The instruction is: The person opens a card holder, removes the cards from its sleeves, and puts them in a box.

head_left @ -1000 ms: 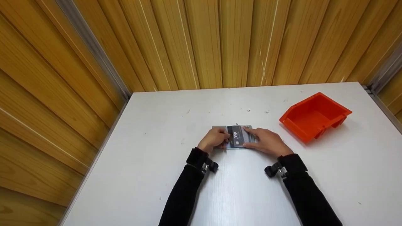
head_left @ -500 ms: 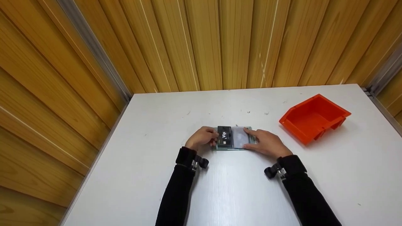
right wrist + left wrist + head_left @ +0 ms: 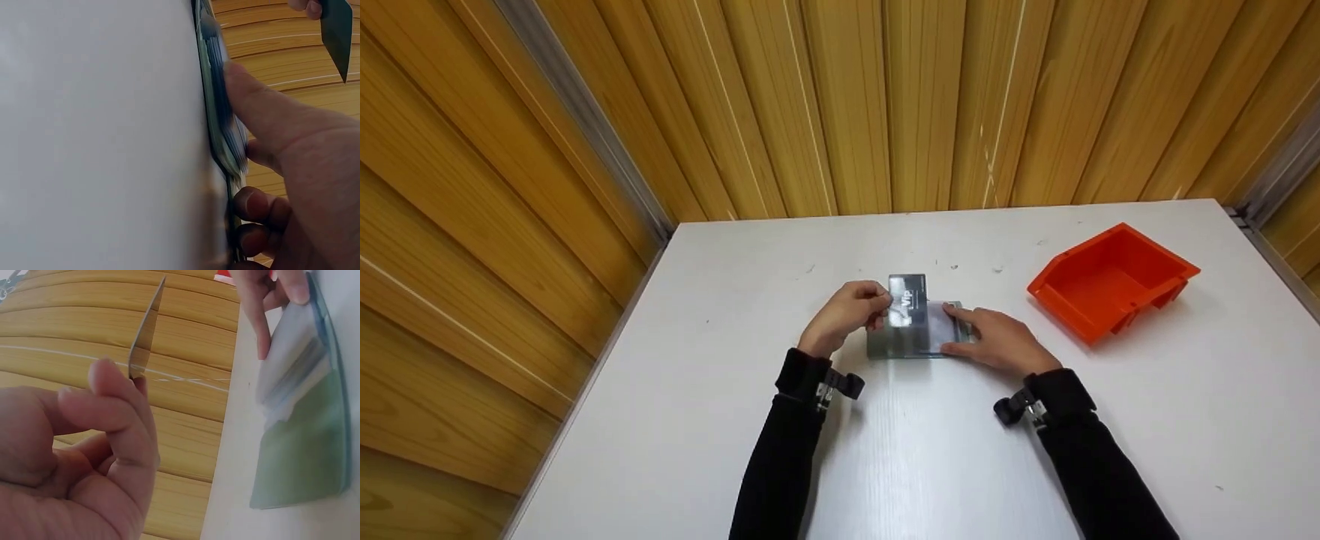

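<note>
Left hand (image 3: 844, 316) pinches the card (image 3: 907, 301) by one edge, so a twist could break that grip; right hand (image 3: 999, 339) holds the card holder (image 3: 894, 345).

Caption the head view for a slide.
Left hand pinches a Vip card above an open card holder, right hand gripping it.

The card (image 3: 907, 300) in my left hand (image 3: 844, 318) is dark grey with white "Vip" lettering; the card holder (image 3: 898, 344) in my right hand (image 3: 997, 341) has a dull green cover and cloudy whitish pockets (image 3: 940, 330). The surface (image 3: 712, 375) is white, flecked with small dark marks. Near its far right corner, the bin (image 3: 1117, 283) is plain orange-red. Beyond the far edge, the wall (image 3: 851, 112) shows yellow-brown wood grain. My sleeves (image 3: 781, 457) are black.
</note>
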The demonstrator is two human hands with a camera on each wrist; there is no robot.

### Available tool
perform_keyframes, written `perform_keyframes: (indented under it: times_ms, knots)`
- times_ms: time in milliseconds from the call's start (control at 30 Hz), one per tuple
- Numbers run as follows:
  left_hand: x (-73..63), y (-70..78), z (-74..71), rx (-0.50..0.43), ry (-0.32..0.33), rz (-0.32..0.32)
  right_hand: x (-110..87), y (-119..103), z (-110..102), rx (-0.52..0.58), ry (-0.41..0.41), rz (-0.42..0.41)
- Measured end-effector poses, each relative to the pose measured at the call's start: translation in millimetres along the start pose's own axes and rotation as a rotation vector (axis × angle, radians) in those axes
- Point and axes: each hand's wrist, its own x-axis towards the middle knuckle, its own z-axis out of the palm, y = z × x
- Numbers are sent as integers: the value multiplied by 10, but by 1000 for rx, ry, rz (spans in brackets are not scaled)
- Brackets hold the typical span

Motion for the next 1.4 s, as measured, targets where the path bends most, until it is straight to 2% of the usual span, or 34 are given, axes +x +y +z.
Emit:
perform_keyframes:
  times_ms: [67, 133, 267, 367, 433, 533, 633, 767, 967, 1067, 1133, 1267, 1400]
  knots:
    - [9, -8, 24, -4, 6, -5, 1, -7, -22, 51, 13, 1]
    - [22, -18, 49, -7, 12, -7, 10, -41, -47, 158, 49, -9]
    - [51, -29, 115, -12, 15, -22, 28, -239, -40, 542, 76, 4]
    - [74, -50, 178, -7, 5, -36, 28, -431, 43, 810, 60, 66]
    - [82, -66, 219, 8, -2, -36, 33, -533, 118, 900, 62, 107]
    - [85, -81, 275, 37, -13, -34, 55, -623, 219, 976, 78, 147]
    - [92, -83, 315, 62, -20, -43, 69, -659, 288, 992, 141, 173]
    - [108, -88, 342, 70, -25, -60, 72, -651, 319, 962, 214, 178]
    - [113, -90, 342, 65, -35, -49, 80, -605, 279, 919, 226, 153]
    - [122, -110, 322, 99, 5, -38, 82, -546, 202, 853, 260, 140]
    - [127, -132, 302, 167, 57, -28, 75, -474, 113, 793, 282, 139]
    - [139, -188, 254, 395, 176, -8, 26, -257, -175, 674, 308, 158]
    - [151, -224, 226, 585, 227, -4, -79, 23, -563, 534, 376, 185]
